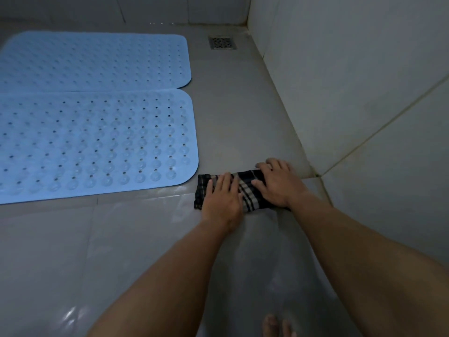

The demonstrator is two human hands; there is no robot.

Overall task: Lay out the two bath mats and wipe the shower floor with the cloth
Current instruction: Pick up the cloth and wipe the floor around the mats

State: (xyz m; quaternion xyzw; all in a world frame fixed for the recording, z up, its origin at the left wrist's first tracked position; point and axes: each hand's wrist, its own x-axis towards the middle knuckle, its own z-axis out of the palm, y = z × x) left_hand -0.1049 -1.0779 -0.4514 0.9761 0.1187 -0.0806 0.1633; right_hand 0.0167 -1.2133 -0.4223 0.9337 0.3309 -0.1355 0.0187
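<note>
Grip: left hand [222, 200] and right hand [277, 183] are both pressing flat on the cloth [246, 190] — fingers extended, nothing pinched or clenched.
Cloth: is lying folded directly under both palms on the floor [230, 117]; its long axis is running side to side, from one hand to the other.
Hand share: left hand is covering the mat-side end, right hand the wall-side end.
Open run: bare floor is stretching beyond the fingertips toward the drain [222, 43]. This is judged the likely stroke lane, across the cloth's long axis.
Limits: near mat [97, 142] corner is sitting just left of the left hand, close to the cloth; wall [364, 81] is standing close on the right.
Mats: near mat and far mat [97, 59] are lying flat, edge to edge — layout judged done.
Surface: floor is showing a wet sheen on the wrist side, so it is probably slippery.
</note>
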